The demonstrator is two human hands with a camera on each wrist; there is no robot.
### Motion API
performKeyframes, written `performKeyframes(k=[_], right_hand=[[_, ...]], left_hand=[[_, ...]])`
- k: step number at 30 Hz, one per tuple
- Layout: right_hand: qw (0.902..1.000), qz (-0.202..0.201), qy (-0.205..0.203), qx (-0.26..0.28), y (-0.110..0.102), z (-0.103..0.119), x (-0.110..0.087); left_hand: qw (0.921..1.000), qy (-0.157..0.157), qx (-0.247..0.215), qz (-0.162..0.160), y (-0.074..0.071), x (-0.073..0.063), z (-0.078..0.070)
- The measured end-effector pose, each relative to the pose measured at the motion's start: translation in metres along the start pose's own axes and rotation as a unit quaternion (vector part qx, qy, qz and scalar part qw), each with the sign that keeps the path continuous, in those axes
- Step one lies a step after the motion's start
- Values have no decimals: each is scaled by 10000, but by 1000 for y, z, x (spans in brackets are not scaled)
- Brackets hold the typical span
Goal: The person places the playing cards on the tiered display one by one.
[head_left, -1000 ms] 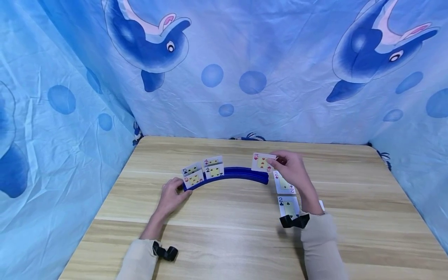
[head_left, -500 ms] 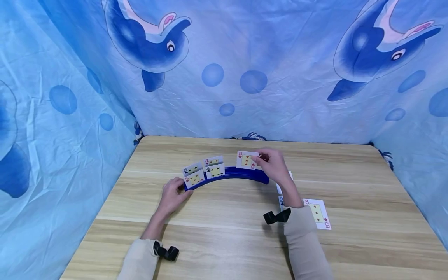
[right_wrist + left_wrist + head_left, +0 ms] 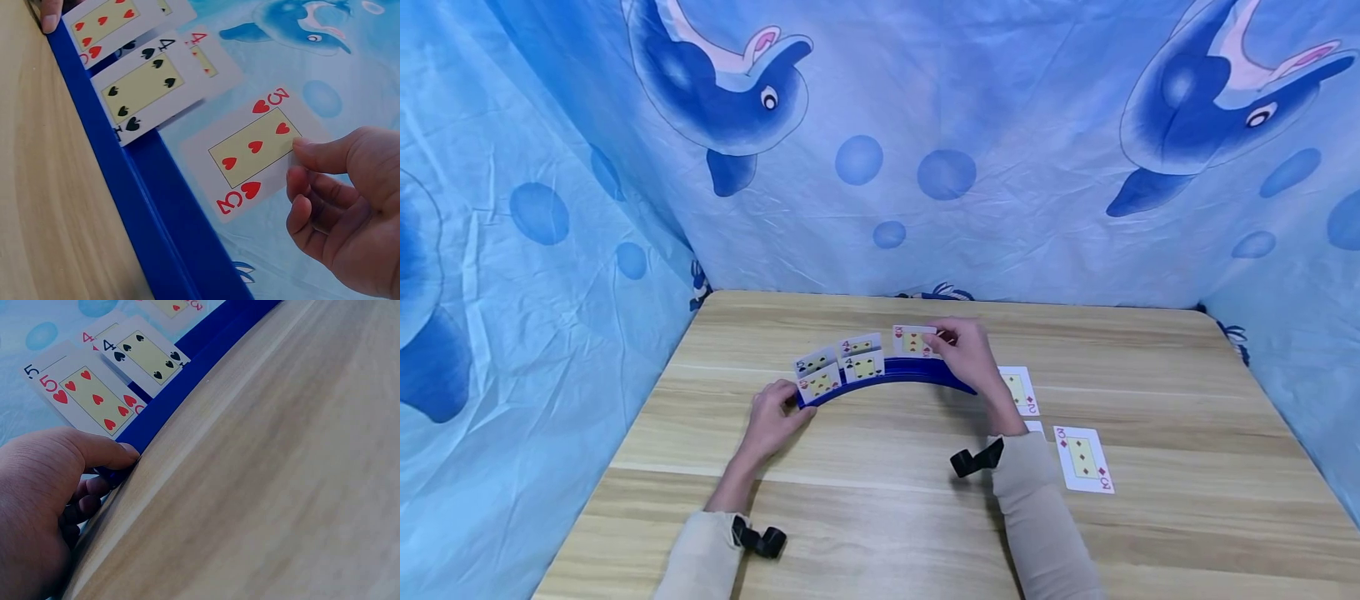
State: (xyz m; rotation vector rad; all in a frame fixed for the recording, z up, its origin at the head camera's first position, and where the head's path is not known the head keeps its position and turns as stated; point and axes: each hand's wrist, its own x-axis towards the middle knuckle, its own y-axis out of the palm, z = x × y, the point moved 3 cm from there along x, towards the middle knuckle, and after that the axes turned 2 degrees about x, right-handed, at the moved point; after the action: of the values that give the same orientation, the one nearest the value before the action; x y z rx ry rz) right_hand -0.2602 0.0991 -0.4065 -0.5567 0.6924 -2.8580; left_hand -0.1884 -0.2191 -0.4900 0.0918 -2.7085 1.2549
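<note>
A curved blue card holder lies on the wooden table. At its left end my left hand grips it, thumb in front and fingers curled behind. My right hand pinches the three of hearts by its right side, upright over the holder's rear part, to the right of the fours. Whether its lower edge sits in the slot, I cannot tell. The five of hearts and four of spades stand in the front row. Behind them are a black five and the four of diamonds.
On the table right of the holder lie the two of diamonds and the three of diamonds. Another card is mostly hidden under my right forearm. A blue dolphin-print curtain hangs behind the table.
My right hand has moved left along the holder with the three of hearts, uncovering the three of diamonds on the table. My left hand keeps its grip on the holder's end.
</note>
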Motion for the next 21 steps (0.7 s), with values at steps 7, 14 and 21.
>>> performKeyframes(k=[7, 14, 21], right_hand=[[10000, 56, 79, 12, 8, -2, 3], [9999, 110, 130, 7, 10, -5, 4], [9994, 207, 254, 73, 12, -9, 6]], left_hand=[[9999, 99, 93, -57, 0, 0, 0], [9999, 74, 89, -89, 0, 0, 1], [9999, 60, 90, -89, 0, 1, 1]])
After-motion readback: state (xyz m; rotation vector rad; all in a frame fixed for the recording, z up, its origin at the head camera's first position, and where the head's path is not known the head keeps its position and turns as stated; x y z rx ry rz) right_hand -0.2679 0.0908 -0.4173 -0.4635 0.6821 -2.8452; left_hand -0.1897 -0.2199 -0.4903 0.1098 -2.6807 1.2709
